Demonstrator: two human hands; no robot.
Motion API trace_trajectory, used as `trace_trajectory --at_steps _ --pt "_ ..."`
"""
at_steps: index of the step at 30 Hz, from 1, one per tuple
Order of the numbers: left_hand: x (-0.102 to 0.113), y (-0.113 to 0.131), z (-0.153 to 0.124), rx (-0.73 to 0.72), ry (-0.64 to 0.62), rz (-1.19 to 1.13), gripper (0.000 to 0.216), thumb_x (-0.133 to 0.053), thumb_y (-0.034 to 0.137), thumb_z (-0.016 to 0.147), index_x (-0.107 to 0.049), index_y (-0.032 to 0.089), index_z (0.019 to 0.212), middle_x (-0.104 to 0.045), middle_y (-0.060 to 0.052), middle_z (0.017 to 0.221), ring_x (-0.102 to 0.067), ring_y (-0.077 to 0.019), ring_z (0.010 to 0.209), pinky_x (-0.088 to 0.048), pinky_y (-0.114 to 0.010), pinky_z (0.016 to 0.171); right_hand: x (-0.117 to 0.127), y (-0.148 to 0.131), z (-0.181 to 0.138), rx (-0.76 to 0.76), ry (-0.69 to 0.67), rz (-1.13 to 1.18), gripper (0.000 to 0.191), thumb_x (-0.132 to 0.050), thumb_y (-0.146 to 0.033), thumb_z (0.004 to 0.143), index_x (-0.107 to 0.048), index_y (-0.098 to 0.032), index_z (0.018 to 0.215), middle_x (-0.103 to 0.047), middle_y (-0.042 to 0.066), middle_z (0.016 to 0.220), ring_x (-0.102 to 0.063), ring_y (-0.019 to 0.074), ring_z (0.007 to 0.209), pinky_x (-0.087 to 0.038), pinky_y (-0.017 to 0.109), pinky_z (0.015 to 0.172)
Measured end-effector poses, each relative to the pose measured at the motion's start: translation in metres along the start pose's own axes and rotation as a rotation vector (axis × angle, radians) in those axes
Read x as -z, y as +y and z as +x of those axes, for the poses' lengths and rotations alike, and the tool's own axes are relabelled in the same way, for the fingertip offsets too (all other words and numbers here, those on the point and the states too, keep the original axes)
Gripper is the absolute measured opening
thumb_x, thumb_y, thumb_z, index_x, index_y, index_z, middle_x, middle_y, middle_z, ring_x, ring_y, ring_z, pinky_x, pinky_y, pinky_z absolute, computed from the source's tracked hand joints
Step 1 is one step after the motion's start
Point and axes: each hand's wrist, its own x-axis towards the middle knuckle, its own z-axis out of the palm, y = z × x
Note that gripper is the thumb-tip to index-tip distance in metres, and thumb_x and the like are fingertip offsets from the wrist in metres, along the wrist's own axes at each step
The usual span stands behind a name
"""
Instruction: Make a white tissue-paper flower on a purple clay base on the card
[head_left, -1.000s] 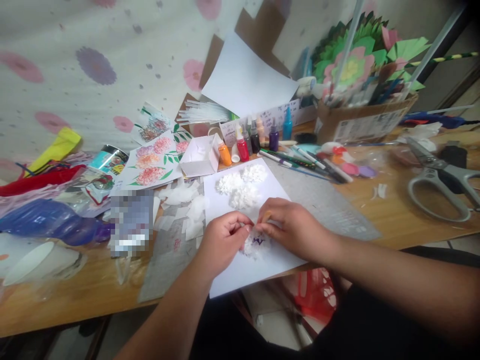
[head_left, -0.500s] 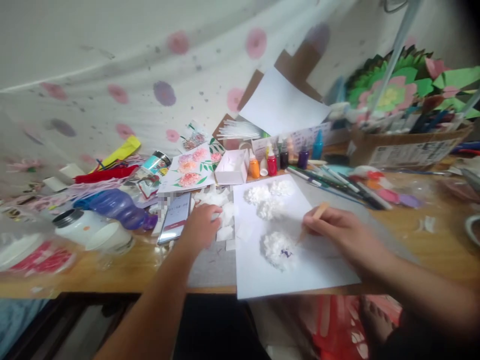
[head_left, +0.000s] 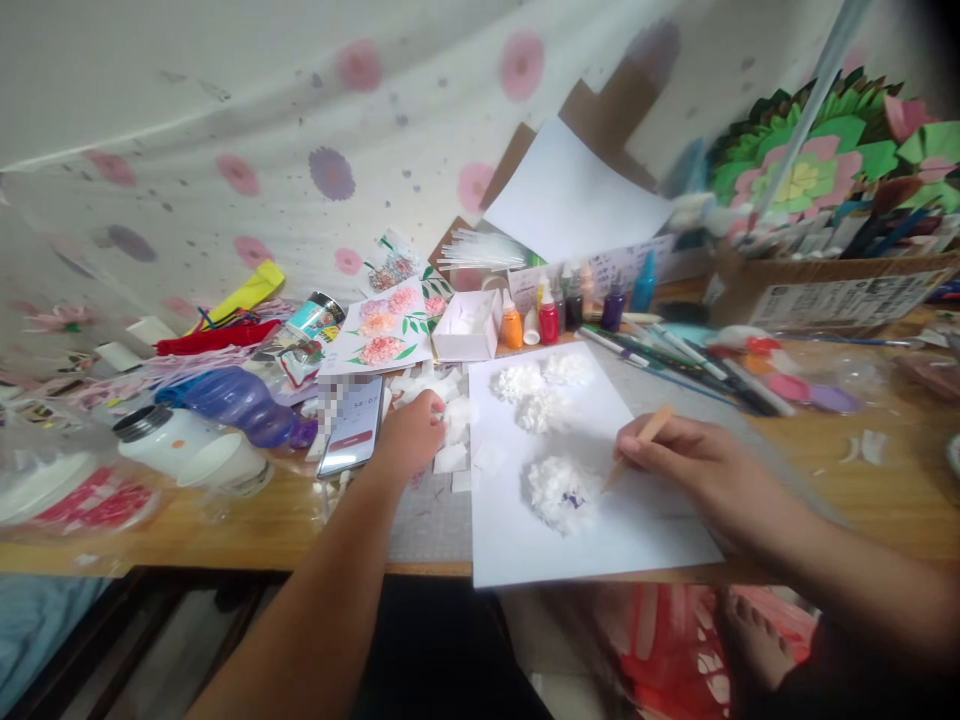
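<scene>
In the head view my right hand (head_left: 671, 455) is closed around a pointed wooden stick (head_left: 637, 444), its tip low over the white sheet (head_left: 510, 545), just right of a large fluffy white paper flower (head_left: 551, 495). This flower has small purple pieces (head_left: 574, 499) at its centre. Three more white tufted flowers, among them one in front (head_left: 545, 411), sit higher on the sheet. Over a scatter of small white paper squares (head_left: 450, 459), my left hand (head_left: 412, 432) has its fingers curled together. What its fingertips hold, if anything, is hidden.
A phone (head_left: 352, 445) lies left of my left hand, near a white jar (head_left: 154, 443) and a cup (head_left: 223, 462). Behind the sheet stand a small white box (head_left: 466, 335) and paint bottles (head_left: 548, 318). Pens and brushes (head_left: 679, 355) lie to the right, before a cardboard box (head_left: 840, 300).
My right hand has drawn the stick's tip slightly rightward, away from the flower's centre. My left fingers have curled in more over the paper squares. The view has shifted slightly.
</scene>
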Motion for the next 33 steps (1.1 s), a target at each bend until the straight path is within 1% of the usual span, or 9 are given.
trace_trajectory --at_steps 5,9,13,17,19,21,24,29,33 --pt "0.011 0.008 -0.007 -0.025 0.111 -0.096 0.011 -0.049 0.023 0.073 -0.054 0.022 0.083 -0.061 0.001 0.074 -0.056 -0.0161 0.066 -0.039 -0.027 0.061 -0.001 0.0 0.001 0.148 -0.056 0.014 0.03 -0.064 -0.046 0.079 -0.06 -0.02 0.064 -0.065 0.003 0.077 -0.057 0.0179 0.074 -0.043 0.029 0.07" --pt "0.025 0.026 -0.025 -0.132 0.149 -0.189 0.008 -0.051 0.021 0.071 -0.055 0.021 0.078 -0.057 0.002 0.07 -0.054 -0.0144 0.067 -0.041 -0.026 0.065 -0.003 0.003 0.003 0.23 -0.12 0.009 0.026 -0.064 -0.039 0.08 -0.061 -0.02 0.063 -0.065 0.003 0.078 -0.06 0.0171 0.074 -0.044 0.03 0.072" --pt "0.029 0.048 -0.046 -0.34 0.059 -0.429 0.003 -0.055 0.018 0.072 -0.054 0.019 0.075 -0.057 0.002 0.074 -0.054 -0.0133 0.072 -0.042 -0.025 0.07 -0.007 0.006 0.004 0.313 -0.148 0.012 0.021 -0.063 -0.034 0.081 -0.064 -0.021 0.065 -0.064 0.003 0.082 -0.061 0.0164 0.078 -0.045 0.03 0.075" --pt "0.021 0.065 -0.063 -0.445 -0.132 -0.742 0.007 -0.056 0.013 0.074 -0.051 0.018 0.074 -0.054 0.002 0.073 -0.052 -0.0103 0.068 -0.041 -0.021 0.062 -0.01 0.007 0.004 0.384 -0.173 -0.001 0.017 -0.062 -0.03 0.083 -0.067 -0.022 0.068 -0.064 0.002 0.084 -0.061 0.0156 0.08 -0.046 0.03 0.077" --pt "0.013 0.071 -0.068 -0.449 -0.234 -0.867 0.009 -0.056 0.012 0.075 -0.049 0.018 0.074 -0.052 0.003 0.071 -0.049 -0.0084 0.064 -0.038 -0.019 0.057 -0.011 0.008 0.005 0.404 -0.165 -0.019 0.017 -0.062 -0.029 0.083 -0.067 -0.022 0.069 -0.064 0.002 0.084 -0.061 0.0155 0.08 -0.046 0.03 0.077" --pt "0.006 0.074 -0.071 -0.422 -0.287 -0.92 0.009 -0.055 0.012 0.076 -0.049 0.018 0.075 -0.05 0.004 0.068 -0.045 -0.0068 0.059 -0.035 -0.017 0.053 -0.012 0.009 0.006 0.423 -0.152 -0.036 0.017 -0.062 -0.029 0.084 -0.067 -0.022 0.069 -0.064 0.003 0.083 -0.06 0.0156 0.08 -0.046 0.031 0.078" --pt "-0.005 0.075 -0.073 -0.346 -0.283 -0.922 0.009 -0.053 0.011 0.079 -0.049 0.018 0.076 -0.047 0.006 0.064 -0.044 -0.0057 0.055 -0.034 -0.017 0.051 -0.014 0.011 0.005 0.443 -0.163 -0.053 0.014 -0.064 -0.029 0.083 -0.068 -0.021 0.072 -0.063 0.003 0.084 -0.06 0.0153 0.08 -0.046 0.03 0.078" --pt "-0.019 0.074 -0.077 -0.211 -0.308 -0.939 0.007 -0.053 0.015 0.081 -0.048 0.019 0.08 -0.052 0.006 0.063 -0.062 -0.0113 0.061 -0.043 -0.021 0.056 -0.017 0.013 0.0 0.445 -0.242 -0.045 0.016 -0.067 -0.031 0.081 -0.069 -0.02 0.071 -0.064 0.003 0.086 -0.062 0.0141 0.08 -0.048 0.029 0.077" --pt "-0.022 0.074 -0.081 -0.239 -0.29 -0.988 0.007 -0.054 0.014 0.081 -0.049 0.018 0.08 -0.053 0.005 0.064 -0.061 -0.0098 0.057 -0.044 -0.021 0.056 -0.014 0.013 -0.002 0.438 -0.225 -0.03 0.013 -0.067 -0.028 0.081 -0.069 -0.021 0.071 -0.064 0.003 0.085 -0.062 0.0141 0.08 -0.049 0.028 0.076"
